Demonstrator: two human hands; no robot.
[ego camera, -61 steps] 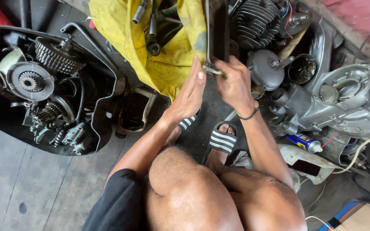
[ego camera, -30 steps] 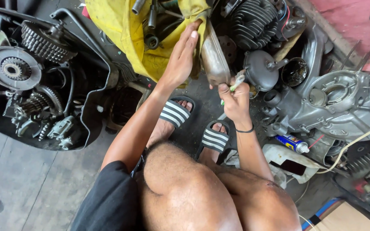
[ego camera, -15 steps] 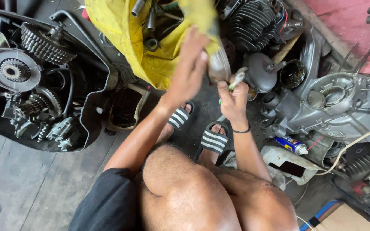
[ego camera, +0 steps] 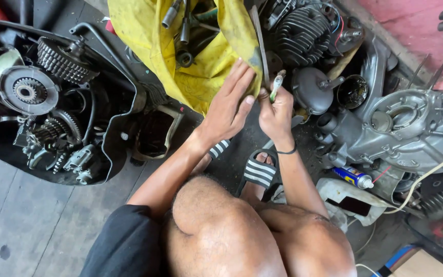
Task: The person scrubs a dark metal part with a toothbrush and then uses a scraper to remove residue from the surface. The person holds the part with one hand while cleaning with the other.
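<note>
My left hand (ego camera: 229,105) lies flat with fingers spread against a dirty yellow cloth (ego camera: 206,61) and the edge of a thin metal plate (ego camera: 259,43) that stands nearly on edge. My right hand (ego camera: 275,113) is closed around a small brush with a pale green handle (ego camera: 277,84), its head touching the plate's lower edge. Several sockets and tools (ego camera: 180,31) rest in the fold of the cloth. I am squatting, knees in the foreground, striped sandals (ego camera: 256,172) on the floor below my hands.
A black tray (ego camera: 114,149) at left holds gears, a clutch and small parts. A finned cylinder (ego camera: 303,31), round cover (ego camera: 311,90), small dark cup (ego camera: 352,91) and engine casing (ego camera: 411,123) lie at right. A blue spray can (ego camera: 355,177) and white rag sit by my right leg.
My left hand dropped from the top of the plate and now presses flat by its lower edge. The plate turned from face-on to edge-on. My right hand kept hold of the brush.
</note>
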